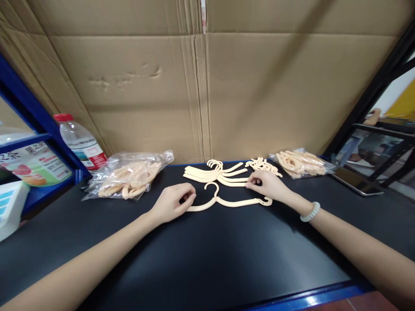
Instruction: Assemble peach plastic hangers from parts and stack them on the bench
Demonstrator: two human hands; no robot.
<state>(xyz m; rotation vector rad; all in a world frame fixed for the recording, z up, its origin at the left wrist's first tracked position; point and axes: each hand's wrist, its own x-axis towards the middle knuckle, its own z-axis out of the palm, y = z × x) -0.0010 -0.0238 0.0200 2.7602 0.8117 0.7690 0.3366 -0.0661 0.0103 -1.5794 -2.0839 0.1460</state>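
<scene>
Head view: a front hanger [238, 203] lies on the black tabletop [210, 255], hook pointing away from the person, with a curved end piece at its right tip. The left hand [177, 201] is curled over the left end of this hanger and hides it; whether the fingers grip it cannot be told from this angle. The right hand [266, 183] pinches the right end of the nearest hanger in the fanned hanger stack [202, 174], just behind the front hanger. Small loose pieces [259, 164] lie beside the stack. Clear bags of similar parts rest at left [129, 175] and right [300, 163].
</scene>
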